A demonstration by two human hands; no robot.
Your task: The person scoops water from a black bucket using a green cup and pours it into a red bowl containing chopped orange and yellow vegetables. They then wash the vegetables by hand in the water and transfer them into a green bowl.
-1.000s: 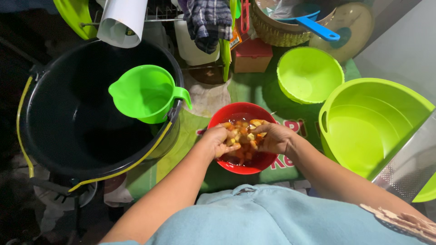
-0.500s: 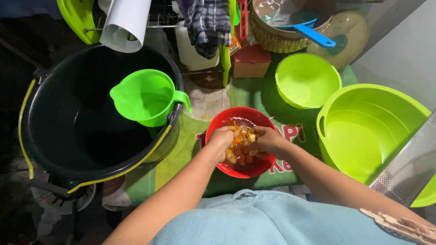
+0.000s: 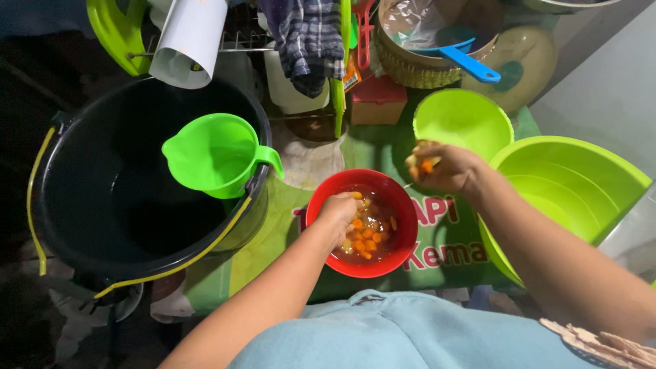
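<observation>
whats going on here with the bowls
A person is working over a red bowl of cut vegetable pieces in liquid. The left hand is down in the bowl among the pieces. The right hand holds a handful of pieces above the mat, beside a small green bowl and a bigger green basin.

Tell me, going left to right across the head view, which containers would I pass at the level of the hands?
Black bucket → green jug on its rim → red bowl, left hand dipped in it → small lime bowl, right hand holding vegetable pieces before it → large lime basin.
</observation>
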